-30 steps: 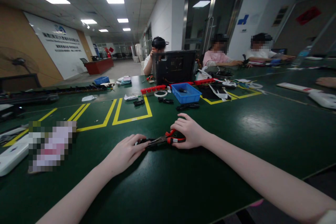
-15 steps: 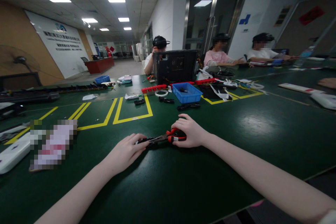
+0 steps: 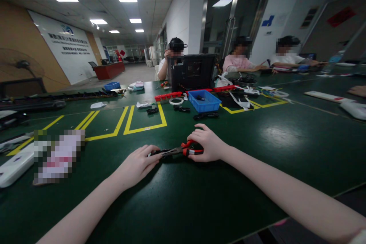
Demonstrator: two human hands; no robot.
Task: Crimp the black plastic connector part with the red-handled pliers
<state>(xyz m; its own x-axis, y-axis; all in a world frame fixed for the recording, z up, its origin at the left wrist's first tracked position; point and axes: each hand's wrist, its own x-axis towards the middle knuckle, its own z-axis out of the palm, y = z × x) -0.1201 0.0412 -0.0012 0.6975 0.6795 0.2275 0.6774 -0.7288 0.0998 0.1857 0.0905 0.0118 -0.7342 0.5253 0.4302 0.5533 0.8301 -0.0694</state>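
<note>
Little has moved since the earlier frame. Head view: the right hand (image 3: 206, 144) curls around red-handled long-nose pliers (image 3: 179, 150), their jaws at a black part (image 3: 157, 152) that the left hand (image 3: 142, 163) pinches on the green table (image 3: 171, 206).

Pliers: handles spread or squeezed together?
Spread: the pliers show a gap between their handles at the right hand. Whether the jaws meet: cannot tell, too small and dark.
</note>
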